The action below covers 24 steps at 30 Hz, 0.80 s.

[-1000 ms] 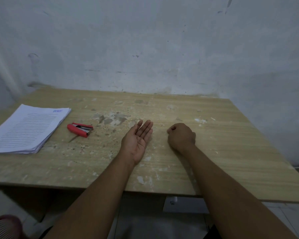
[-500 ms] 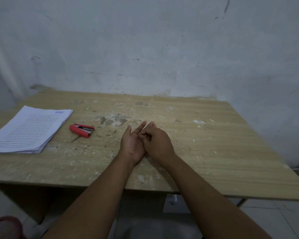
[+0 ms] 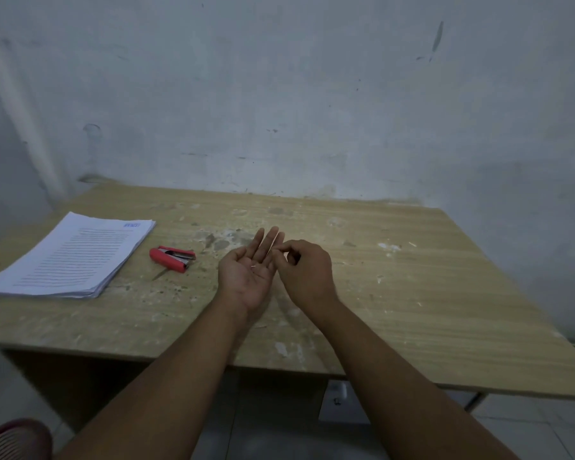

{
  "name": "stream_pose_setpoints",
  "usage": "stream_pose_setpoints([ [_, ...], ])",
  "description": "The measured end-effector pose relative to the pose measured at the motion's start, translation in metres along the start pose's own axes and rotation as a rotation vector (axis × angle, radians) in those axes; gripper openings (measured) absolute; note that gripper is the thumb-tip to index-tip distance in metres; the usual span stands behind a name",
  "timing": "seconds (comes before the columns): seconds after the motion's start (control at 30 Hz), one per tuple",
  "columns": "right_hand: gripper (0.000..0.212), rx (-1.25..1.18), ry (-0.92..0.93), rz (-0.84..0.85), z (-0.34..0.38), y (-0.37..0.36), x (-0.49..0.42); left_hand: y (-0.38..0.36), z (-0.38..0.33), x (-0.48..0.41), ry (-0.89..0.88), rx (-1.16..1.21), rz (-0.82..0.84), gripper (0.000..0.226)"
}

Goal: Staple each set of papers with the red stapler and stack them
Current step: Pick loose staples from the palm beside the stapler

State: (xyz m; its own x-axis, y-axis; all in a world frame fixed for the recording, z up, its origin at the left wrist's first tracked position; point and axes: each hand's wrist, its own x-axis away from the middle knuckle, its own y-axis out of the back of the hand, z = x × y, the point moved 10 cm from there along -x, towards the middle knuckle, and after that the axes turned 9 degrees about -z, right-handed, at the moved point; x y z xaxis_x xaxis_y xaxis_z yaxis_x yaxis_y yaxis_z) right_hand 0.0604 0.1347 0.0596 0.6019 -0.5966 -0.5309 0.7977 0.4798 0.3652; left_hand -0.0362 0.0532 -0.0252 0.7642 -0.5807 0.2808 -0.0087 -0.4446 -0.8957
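Two hands are held over the middle of the frame, above the wooden table [image 3: 412, 277]. The left hand [image 3: 246, 277] is turned palm up, fingers straight and together; a tiny metal staple [image 3: 253, 266] is seen lying on the palm. The right hand [image 3: 307, 277] is placed just right of it, back up, fingers curled, thumb tip pressed to forefinger beside the left fingertips; whether anything is pinched cannot be told. The red stapler [image 3: 172, 258] is left lying on the table, left of centre, untouched, apart from both hands. The stack of printed papers [image 3: 70, 257] is laid flat at the left edge, near the stapler. A red slatted object [image 3: 14, 439] is cut off at lower left.
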Motion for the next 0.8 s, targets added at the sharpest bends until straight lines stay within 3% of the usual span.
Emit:
stream_pose_setpoints([
  [0.2, 0.008, -0.114, -0.071, 0.017, 0.013, -0.024, 0.003, 0.001, -0.042, 0.016, -0.072, -0.033, -0.003, 0.049],
  [0.43, 0.021, -0.190, -0.122, 0.061, 0.030, -0.068, 0.010, 0.019, -0.094, 0.028, -0.167, -0.045, -0.059, 0.048],
  [0.8, 0.019, -0.230, -0.022, 0.252, 0.101, -0.189, 0.052, 0.092, -0.224, 0.074, -0.352, 0.029, -0.145, 0.048],
])
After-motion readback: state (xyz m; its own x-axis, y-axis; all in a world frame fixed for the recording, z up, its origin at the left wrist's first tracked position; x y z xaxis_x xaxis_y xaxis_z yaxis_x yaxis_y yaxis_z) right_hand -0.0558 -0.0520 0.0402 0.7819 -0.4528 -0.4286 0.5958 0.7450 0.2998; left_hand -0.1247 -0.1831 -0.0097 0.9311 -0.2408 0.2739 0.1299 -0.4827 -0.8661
